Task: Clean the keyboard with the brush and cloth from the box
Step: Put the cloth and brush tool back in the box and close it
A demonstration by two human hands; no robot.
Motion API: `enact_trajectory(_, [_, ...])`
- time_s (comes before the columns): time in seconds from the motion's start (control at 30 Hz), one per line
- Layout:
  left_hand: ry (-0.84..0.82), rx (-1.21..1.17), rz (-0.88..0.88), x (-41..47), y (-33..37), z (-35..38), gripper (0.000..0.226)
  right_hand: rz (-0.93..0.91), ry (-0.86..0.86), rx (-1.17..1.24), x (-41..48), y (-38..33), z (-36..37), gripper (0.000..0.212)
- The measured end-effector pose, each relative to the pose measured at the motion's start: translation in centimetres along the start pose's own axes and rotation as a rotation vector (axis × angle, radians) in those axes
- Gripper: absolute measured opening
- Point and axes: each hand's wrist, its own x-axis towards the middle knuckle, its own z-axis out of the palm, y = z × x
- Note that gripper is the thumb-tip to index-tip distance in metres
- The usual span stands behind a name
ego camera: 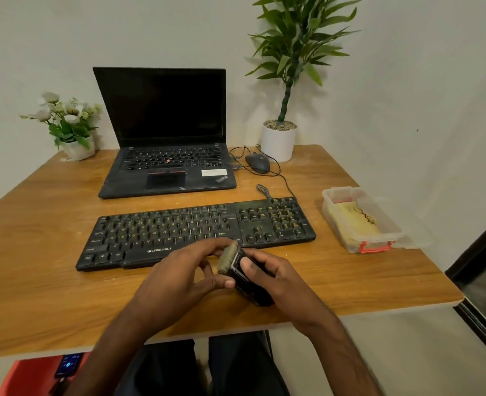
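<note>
1. While both hands crowd the brush (237, 267), I see only its pale bristles and part of a black handle; fingers cover the rest, just in front of the keyboard (196, 232).
2. The left hand (179, 277) pinches the bristle end; the right hand (277, 277) grips the handle, thumb on top.
3. Right of the keyboard stands the clear box (378, 244), the yellowish cloth (350, 224) inside; a pink thing at its far end I cannot make out.
4. The keyboard reads "ZEBRONICS"; the white sticker on the laptop (164, 132) behind it is illegible.
5. I count one brush, cloth, box, keyboard, laptop and mouse (257, 162), plus two plants behind the keyboard: a flowering plant (70, 124) and a leafy plant (291, 52).
</note>
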Motion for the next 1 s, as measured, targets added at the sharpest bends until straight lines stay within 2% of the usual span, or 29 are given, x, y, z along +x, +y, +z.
enact_trajectory(0.33, [-0.058,-0.139,0.006,0.4,0.4,0.7,0.067,0.017,-0.053,0.142,-0.1,0.9,-1.5,0.039])
enact_trajectory(0.4, [-0.035,-0.214,0.003,0.6,0.4,0.9,0.062,0.007,-0.037,0.192,-0.3,1.0,-1.5,0.041])
enact_trajectory(0.6, [0.067,-0.604,-0.069,2.6,2.1,2.2,0.043,-0.033,0.065,0.38,-2.1,0.8,-2.8,0.046])
enact_trajectory(0.77, [0.086,-0.739,-0.066,6.7,6.3,4.4,0.03,-0.062,0.31,0.336,-3.6,-1.6,-6.6,0.044])
enact_trajectory(0.9, [0.083,-0.66,-0.051,11.7,10.0,6.2,0.03,-0.059,0.505,0.263,-4.2,-4.7,-11.6,0.029])
enact_trajectory(1.0, [0.139,-0.284,0.057,15.6,11.7,7.9,0.041,-0.019,0.641,0.139,-3.7,-6.1,-16.3,0.025])
